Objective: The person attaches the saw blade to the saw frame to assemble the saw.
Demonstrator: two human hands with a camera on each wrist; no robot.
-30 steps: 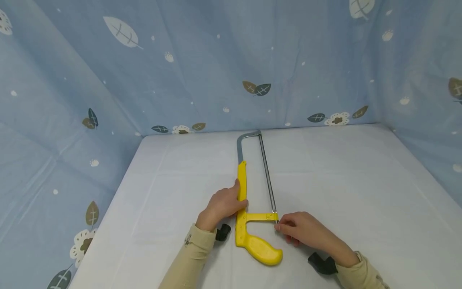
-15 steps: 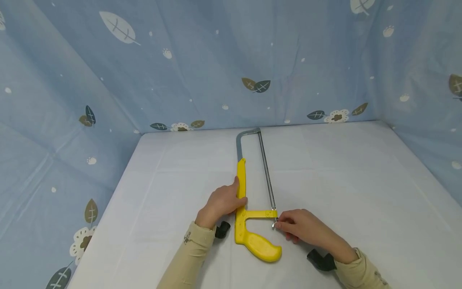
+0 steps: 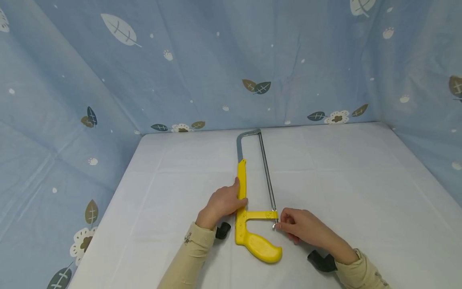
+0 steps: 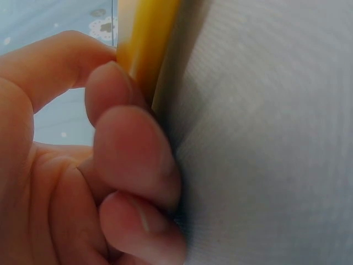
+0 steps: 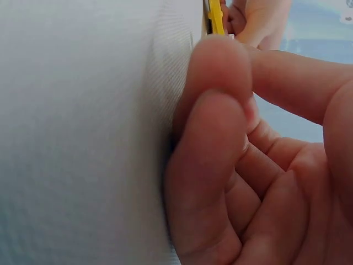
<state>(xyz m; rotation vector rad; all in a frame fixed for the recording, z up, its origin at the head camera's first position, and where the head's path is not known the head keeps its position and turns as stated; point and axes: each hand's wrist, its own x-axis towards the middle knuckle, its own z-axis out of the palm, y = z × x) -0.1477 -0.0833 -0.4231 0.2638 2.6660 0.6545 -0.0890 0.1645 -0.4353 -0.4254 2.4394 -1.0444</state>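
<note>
A hacksaw with a yellow frame and handle point(image 3: 262, 248) lies flat on the white cloth, its metal blade side point(image 3: 267, 172) facing right. My left hand point(image 3: 223, 200) grips the yellow frame bar, thumb across the top; its curled fingers point(image 4: 132, 154) rest against the cloth in the left wrist view. At the blade's near end sits a small silver wing nut point(image 3: 274, 226). My right hand point(image 3: 306, 228) is beside it, thumb tip at the nut and index finger raised a little away. In the right wrist view the fingers point(image 5: 207, 165) hide the nut.
White cloth point(image 3: 180, 172) covers the table. A blue patterned curtain point(image 3: 216, 60) hangs behind and at both sides. Black wrist-worn pieces point(image 3: 322, 261) show beside both wrists.
The right index finger has drawn back from the wing nut, which was covered a second ago and now shows. The left hand and hacksaw stay in place; the view shifts slightly.
</note>
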